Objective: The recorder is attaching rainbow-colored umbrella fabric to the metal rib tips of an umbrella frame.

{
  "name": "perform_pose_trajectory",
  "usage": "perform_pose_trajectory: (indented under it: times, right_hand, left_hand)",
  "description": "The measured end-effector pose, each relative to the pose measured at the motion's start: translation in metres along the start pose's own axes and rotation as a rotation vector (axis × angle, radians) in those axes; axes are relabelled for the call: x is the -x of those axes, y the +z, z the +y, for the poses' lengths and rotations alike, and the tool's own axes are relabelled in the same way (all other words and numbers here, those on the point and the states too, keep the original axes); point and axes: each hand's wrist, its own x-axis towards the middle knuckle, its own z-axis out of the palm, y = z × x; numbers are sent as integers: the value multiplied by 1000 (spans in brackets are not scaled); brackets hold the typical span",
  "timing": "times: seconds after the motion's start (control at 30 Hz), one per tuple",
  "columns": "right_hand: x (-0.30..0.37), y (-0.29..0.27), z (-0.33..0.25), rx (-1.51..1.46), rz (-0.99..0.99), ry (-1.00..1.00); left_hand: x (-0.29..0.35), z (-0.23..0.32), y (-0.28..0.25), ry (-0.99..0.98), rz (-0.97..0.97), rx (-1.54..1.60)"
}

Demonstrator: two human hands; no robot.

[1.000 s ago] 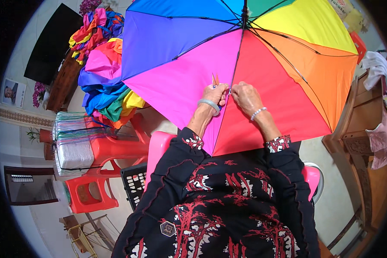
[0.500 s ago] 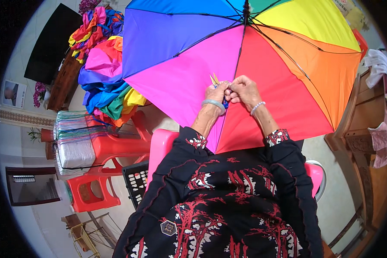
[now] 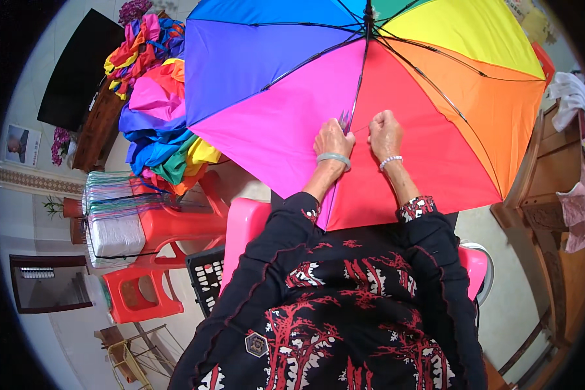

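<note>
An open rainbow umbrella point(image 3: 429, 136) lies across my lap with its ribbed inner side toward me. My left hand point(image 3: 333, 140) is closed around small thread snips point(image 3: 344, 118). Their blades stick up past the fingers, close to the rib point(image 3: 357, 91) between the pink and red panels. A little to the right, my right hand point(image 3: 386, 135) is held closed over the red panel. Whatever its fingers pinch is hidden or too fine to see.
Crumpled rainbow umbrella covers point(image 3: 159, 123) are heaped at the left. Below them, a bundle of umbrella ribs with coloured threads point(image 3: 114, 221) rests on red plastic stools point(image 3: 175, 218). A black tray of small pieces point(image 3: 206, 276) is beside my pink chair point(image 3: 244, 224). Carved wooden furniture point(image 3: 543, 188) stands right.
My hands have moved apart from where they met at the rib. The right hand went right and slightly up; the left turned knuckles-up, still holding the thread snips.
</note>
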Motion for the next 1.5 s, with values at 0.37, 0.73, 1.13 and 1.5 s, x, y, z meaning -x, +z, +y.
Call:
perform_pose_trajectory:
  times: [0.37,0.73,1.13,1.5]
  right_hand:
    - [-9,-51,-56,-948,-212,356]
    - [0,-48,-53,-776,-617,347]
    - [31,-8,-44,508,-399,-459]
    - [26,-7,-45,-545,-567,422]
  left_hand:
    - [-3,-14,3,171,-41,355]
    - [-10,-14,-23,-440,-503,1096]
    - [-4,-19,-29,-587,-551,1287]
    - [-2,-21,-21,-723,-451,1547]
